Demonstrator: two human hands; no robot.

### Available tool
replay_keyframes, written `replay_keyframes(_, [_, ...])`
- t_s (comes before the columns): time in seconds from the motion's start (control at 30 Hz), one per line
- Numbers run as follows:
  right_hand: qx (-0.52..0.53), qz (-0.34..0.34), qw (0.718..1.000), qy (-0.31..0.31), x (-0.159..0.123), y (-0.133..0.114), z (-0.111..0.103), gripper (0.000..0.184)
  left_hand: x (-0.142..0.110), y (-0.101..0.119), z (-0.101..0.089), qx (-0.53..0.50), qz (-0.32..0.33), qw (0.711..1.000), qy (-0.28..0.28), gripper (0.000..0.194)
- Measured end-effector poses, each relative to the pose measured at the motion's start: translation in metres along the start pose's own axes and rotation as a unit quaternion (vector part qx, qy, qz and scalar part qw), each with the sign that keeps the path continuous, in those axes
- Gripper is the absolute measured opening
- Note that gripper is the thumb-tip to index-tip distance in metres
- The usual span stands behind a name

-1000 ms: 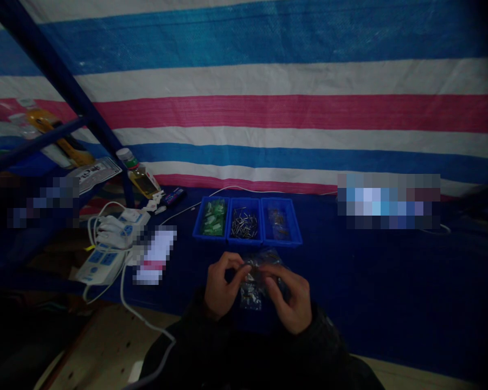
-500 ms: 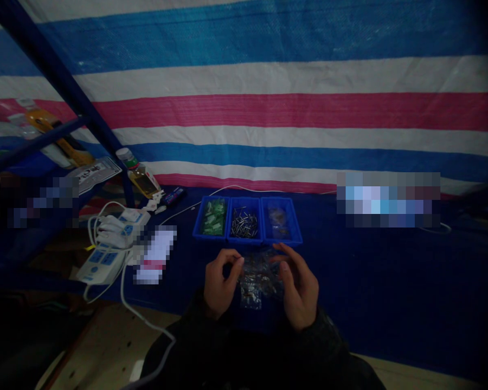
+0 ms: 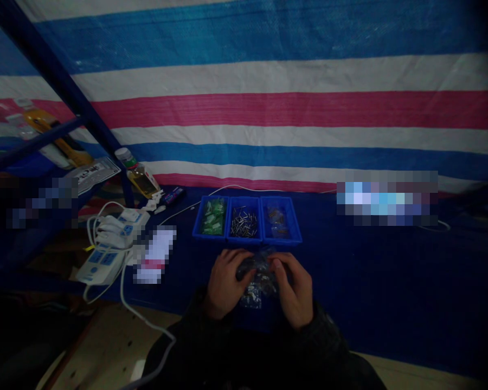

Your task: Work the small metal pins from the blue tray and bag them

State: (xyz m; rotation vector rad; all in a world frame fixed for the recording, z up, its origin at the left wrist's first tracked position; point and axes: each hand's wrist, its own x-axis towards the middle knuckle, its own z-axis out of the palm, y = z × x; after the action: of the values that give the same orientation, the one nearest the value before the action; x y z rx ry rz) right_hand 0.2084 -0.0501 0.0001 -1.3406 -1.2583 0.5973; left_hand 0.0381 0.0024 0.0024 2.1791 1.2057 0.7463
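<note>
The hands point(image 3: 260, 287) cup a clear plastic bag point(image 3: 257, 281) between them.

Three small trays point(image 3: 244, 199) line up side by side on the cloth-covered table point(image 3: 370, 287), a plastic bag of small parts point(image 3: 257, 292) right in front of them, two power strips point(image 3: 100, 265) off to the left, and a bottle point(image 3: 140, 181) behind those!

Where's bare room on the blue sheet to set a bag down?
Widest patch: bare dark blue sheet right of the right hand and the blue parts trays. Narrower: between the left hand and the blurred white item. Crowded: the power strips and cables at left, and the clear plastic bag between the hands.
</note>
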Motion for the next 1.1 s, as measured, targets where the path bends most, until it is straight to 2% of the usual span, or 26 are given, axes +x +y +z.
replay_keyframes(0.2, [-0.005,0.007,1.0,-0.006,0.0,0.0,-0.001,0.022,0.001,-0.003,0.0,-0.029,-0.012,0.999,0.027,0.017])
replay_keyframes(0.4, [-0.007,0.006,1.0,-0.025,0.0,-0.001,0.002,0.017,0.001,0.0,-0.007,-0.074,-0.024,0.991,0.108,0.013])
replay_keyframes(0.47, [-0.011,-0.001,0.999,-0.031,0.0,-0.001,0.004,0.015,-0.001,0.002,-0.008,-0.097,-0.013,0.988,0.117,0.011])
replay_keyframes(0.67, [-0.022,-0.038,0.998,-0.05,0.001,0.0,0.007,0.017,-0.006,0.005,-0.009,-0.137,0.007,0.986,0.092,0.011])
replay_keyframes(0.8, [-0.029,-0.036,0.998,-0.047,0.001,0.002,0.008,0.019,-0.006,0.006,-0.01,-0.148,0.025,0.986,0.078,0.012])
replay_keyframes(1.1, [-0.022,-0.057,0.994,-0.09,-0.002,-0.001,0.009,0.013,-0.006,0.006,-0.01,-0.159,0.031,0.985,0.059,0.008])
